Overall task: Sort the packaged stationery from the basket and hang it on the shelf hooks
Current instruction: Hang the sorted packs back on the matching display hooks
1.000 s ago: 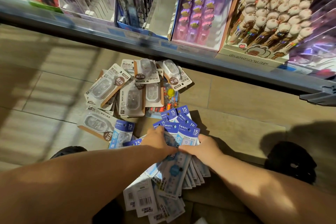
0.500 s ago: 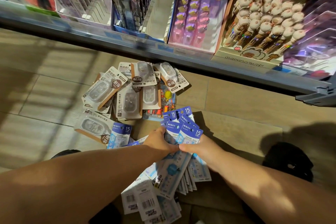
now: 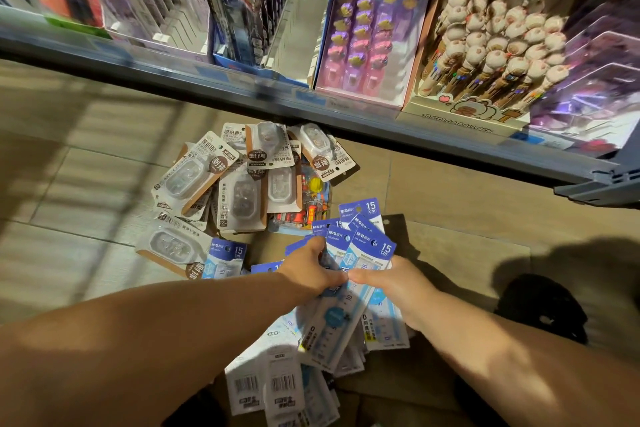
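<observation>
Low over a tiled floor, with open room left and right of the heap; grey shelf edge slanting across just beyond, close above the far packets. On the floor, a pile of blister-carded packets with brown cards and Chinese print. Nearer, blue-headed ruler packs marked "M&G" and "15 cm", fanned upward; one loose ruler pack lying just left of them, barcoded backs spilling below. On the shelf, a pen box lettered "BALL PEN", seen upside down. Left hand and right hand both curled round the fan, gripping it from either side, fingertips meeting on its face.
</observation>
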The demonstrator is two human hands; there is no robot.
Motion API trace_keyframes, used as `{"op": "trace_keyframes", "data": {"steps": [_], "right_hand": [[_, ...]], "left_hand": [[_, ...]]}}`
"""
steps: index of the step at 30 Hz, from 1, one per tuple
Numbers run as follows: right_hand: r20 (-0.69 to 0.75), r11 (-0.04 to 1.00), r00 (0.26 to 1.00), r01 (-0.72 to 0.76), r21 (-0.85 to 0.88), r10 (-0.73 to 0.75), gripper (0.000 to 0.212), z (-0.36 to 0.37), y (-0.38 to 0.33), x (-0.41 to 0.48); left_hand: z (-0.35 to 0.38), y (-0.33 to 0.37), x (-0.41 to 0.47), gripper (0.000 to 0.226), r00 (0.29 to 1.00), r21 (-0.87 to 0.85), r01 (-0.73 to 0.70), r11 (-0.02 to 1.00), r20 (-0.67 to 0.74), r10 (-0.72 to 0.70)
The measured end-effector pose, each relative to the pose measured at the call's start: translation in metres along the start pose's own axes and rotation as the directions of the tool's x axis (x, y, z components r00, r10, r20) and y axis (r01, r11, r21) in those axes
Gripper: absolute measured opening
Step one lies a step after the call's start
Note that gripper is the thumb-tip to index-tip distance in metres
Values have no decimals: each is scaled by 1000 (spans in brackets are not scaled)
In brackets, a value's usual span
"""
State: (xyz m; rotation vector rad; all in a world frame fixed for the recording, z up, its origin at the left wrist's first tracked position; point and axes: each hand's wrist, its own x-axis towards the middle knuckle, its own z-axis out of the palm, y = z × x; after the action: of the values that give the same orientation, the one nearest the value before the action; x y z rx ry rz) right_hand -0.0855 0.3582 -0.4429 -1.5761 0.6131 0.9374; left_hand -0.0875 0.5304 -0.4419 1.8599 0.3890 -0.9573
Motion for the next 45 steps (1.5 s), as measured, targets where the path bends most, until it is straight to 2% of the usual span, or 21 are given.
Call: {"op": "trace_keyframes", "data": {"steps": [4, 7, 11, 14, 16, 19, 21, 23, 25, 27, 30, 32, 33, 34, 35, 37, 38, 39, 40, 42, 45], "right_hand": [[15, 999, 1000, 14, 40, -15, 39, -3, -11, -3], [48, 993, 996, 72, 98, -77, 33, -6, -26, -6], [39, 968, 988, 140, 207, -151, 44, -4, -50, -8], [2, 948, 984, 173, 267, -180, 34, 1, -69, -8], [-8, 941, 982, 180, 286, -186, 33, 5, -75, -6], [-3, 949, 984, 171, 263, -176, 36, 15, -77, -3], [14, 954, 985, 164, 250, -173, 37, 19, -74, -1], [29, 950, 984, 160, 269, -174, 33, 23, -69, 0], [30, 947, 983, 166, 276, -181, 24, 22, -63, 2], [14, 951, 981, 182, 252, -191, 25, 21, -60, 5], [-34, 963, 982, 191, 190, -188, 35, 15, -57, 9], [-43, 964, 983, 185, 191, -180, 35, 10, -58, 11], [-40, 963, 983, 183, 198, -179, 33, 6, -59, 12], [-38, 962, 983, 182, 204, -178, 32, 2, -60, 12], [-35, 961, 983, 182, 208, -178, 30, -2, -61, 14], [-25, 961, 984, 177, 213, -176, 29, -7, -63, 14], [-18, 960, 985, 173, 219, -174, 29, -9, -64, 14], [-11, 959, 985, 168, 230, -170, 29, -11, -63, 14], [0, 957, 986, 159, 241, -164, 28, -11, -64, 13], [21, 956, 988, 144, 255, -154, 30, -13, -64, 11], [48, 966, 987, 143, 214, -156, 31, -18, -65, 10]], "left_hand": [[-4, 5, 2, 27, 999, -97, -28, 995, 31, 31], [-9, 14, -1, 16, 995, -261, -60, 963, 58, 78], [-22, 31, -3, 33, 989, -423, -125, 898, 21, 147], [-30, 44, -1, 28, 987, -496, -154, 855, -29, 161], [-33, 50, 0, 21, 987, -537, -153, 829, -35, 159], [-32, 54, -2, 24, 988, -587, -136, 798, -16, 156], [-29, 49, 1, 31, 993, -577, -96, 811, -3, 116], [-26, 47, 0, 30, 997, -590, -70, 804, -7, 81], [-24, 43, 3, 32, 998, -600, -54, 798, -1, 67], [-24, 41, 9, 34, 997, -587, -59, 807, 6, 78], [-31, 35, 16, 26, 992, -423, -101, 900, 29, 125], [-38, 28, 15, 44, 980, -139, -170, 976, 81, 182], [-41, 25, 14, 53, 972, 52, -210, 976, 118, 202], [-44, 22, 12, 59, 965, 276, -249, 929, 157, 212], [-46, 18, 9, 62, 962, 497, -265, 826, 197, 189], [-45, 12, 2, 65, 961, 785, -273, 556, 251, 119], [-43, 5, 4, 64, 965, 843, -259, 472, 250, 85], [-40, 1, 5, 59, 969, 865, -243, 439, 232, 80], [-38, -4, 8, 49, 975, 865, -221, 449, 201, 92], [-36, -4, 12, 31, 982, 815, -187, 549, 141, 125], [-42, 8, 13, 25, 980, 730, -190, 657, 104, 167]]}}
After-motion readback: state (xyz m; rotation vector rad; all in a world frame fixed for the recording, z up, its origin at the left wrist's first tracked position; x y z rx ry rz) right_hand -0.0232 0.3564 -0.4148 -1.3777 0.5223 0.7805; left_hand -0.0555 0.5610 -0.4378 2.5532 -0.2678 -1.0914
